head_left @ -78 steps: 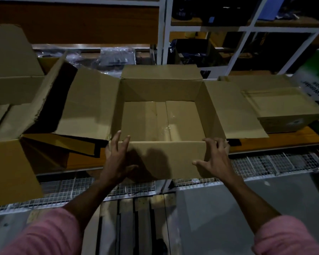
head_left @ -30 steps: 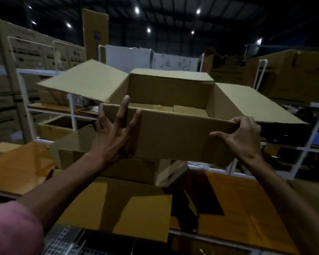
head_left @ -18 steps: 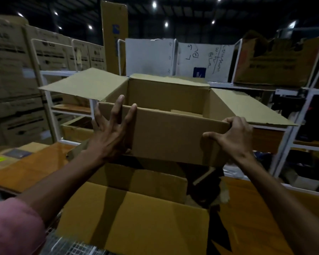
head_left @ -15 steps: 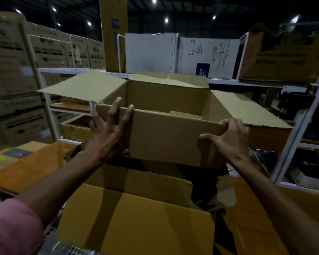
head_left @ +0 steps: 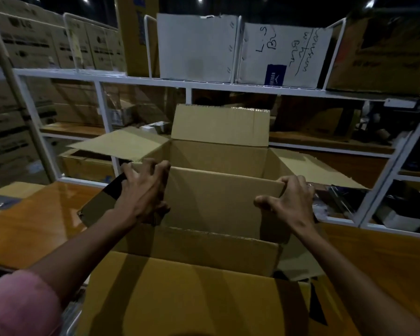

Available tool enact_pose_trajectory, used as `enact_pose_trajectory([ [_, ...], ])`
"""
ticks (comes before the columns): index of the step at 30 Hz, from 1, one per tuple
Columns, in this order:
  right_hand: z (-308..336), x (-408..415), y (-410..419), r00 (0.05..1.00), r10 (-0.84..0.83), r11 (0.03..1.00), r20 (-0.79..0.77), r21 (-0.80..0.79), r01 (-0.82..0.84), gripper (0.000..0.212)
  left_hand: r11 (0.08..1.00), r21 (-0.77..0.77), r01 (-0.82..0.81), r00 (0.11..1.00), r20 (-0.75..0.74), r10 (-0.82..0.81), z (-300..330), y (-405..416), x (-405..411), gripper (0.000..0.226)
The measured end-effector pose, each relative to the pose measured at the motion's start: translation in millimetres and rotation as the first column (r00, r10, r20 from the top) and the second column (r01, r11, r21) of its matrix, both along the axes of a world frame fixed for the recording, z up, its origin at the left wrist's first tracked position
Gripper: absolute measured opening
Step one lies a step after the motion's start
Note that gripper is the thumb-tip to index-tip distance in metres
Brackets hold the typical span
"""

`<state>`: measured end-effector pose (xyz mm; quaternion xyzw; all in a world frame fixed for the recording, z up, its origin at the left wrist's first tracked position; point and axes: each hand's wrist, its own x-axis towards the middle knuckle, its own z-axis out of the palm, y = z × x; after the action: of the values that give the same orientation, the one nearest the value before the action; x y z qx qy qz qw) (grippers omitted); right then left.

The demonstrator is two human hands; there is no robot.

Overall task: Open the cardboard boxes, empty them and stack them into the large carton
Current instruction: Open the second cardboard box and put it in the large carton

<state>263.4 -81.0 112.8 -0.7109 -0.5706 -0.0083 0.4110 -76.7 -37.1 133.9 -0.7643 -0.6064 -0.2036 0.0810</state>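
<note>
An open, empty brown cardboard box (head_left: 218, 200) sits partly down inside the large carton (head_left: 187, 297), whose near flap hangs toward me. The box's four top flaps are spread, the far one standing upright. My left hand (head_left: 143, 192) grips the box's near left corner, fingers curled over the rim. My right hand (head_left: 289, 202) grips the near right corner, thumb on the front wall. The box's bottom is hidden inside the carton.
The carton stands on a glossy orange wooden table (head_left: 34, 229). Behind it runs a white metal shelf rack (head_left: 204, 87) loaded with brown cartons and two white boxes (head_left: 240, 49). Stacked printed cartons (head_left: 15, 93) fill the left side.
Earlier the box lay on another table. I lifted it, turned toward this rack, and over the last second lowered it from chest height into the large carton.
</note>
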Motion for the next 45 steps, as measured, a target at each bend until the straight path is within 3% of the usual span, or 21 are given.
enact_pose_trajectory([
  [3, -3, -7, 5, 1.0, 0.003, 0.999, 0.029, -0.05, -0.001, 0.067, 0.992, -0.126, 0.006, 1.0, 0.019, -0.003, -7, 7, -9, 0.094],
  [15, -30, -38, 8, 1.0, 0.018, 0.961, -0.014, -0.277, -0.021, 0.068, 0.963, -0.265, 0.054, 0.998, 0.048, -0.043, -30, 34, -44, 0.085],
  [22, -46, -36, 7, 0.993, 0.011, 0.808, 0.114, -0.586, 0.059, 0.087, 0.93, -0.36, 0.071, 0.997, 0.06, -0.053, -46, 44, -48, 0.059],
  [26, -44, -27, 11, 1.0, -0.003, 0.828, 0.012, -0.561, 0.009, 0.069, 0.901, -0.428, 0.067, 0.997, 0.073, -0.04, -49, 56, -54, 0.073],
  [30, -41, -20, 13, 0.994, -0.026, 0.874, -0.102, -0.485, -0.026, 0.056, 0.9, -0.436, 0.005, 0.991, 0.119, 0.052, -41, 63, -47, 0.055],
  [37, -35, -1, 29, 0.945, -0.098, 0.941, -0.313, -0.338, -0.014, 0.051, 0.897, -0.432, -0.098, 0.992, 0.032, 0.123, -28, 107, -49, 0.08],
  [42, 5, -24, 30, 0.943, -0.076, 0.947, -0.323, -0.32, -0.033, 0.009, 0.847, -0.522, -0.102, 0.991, 0.025, 0.135, -6, 99, -40, 0.049],
  [45, -1, -27, 28, 0.942, -0.101, 0.869, -0.32, -0.489, -0.072, 0.008, 0.805, -0.582, -0.114, 0.993, -0.039, 0.112, -33, 93, -53, 0.043],
])
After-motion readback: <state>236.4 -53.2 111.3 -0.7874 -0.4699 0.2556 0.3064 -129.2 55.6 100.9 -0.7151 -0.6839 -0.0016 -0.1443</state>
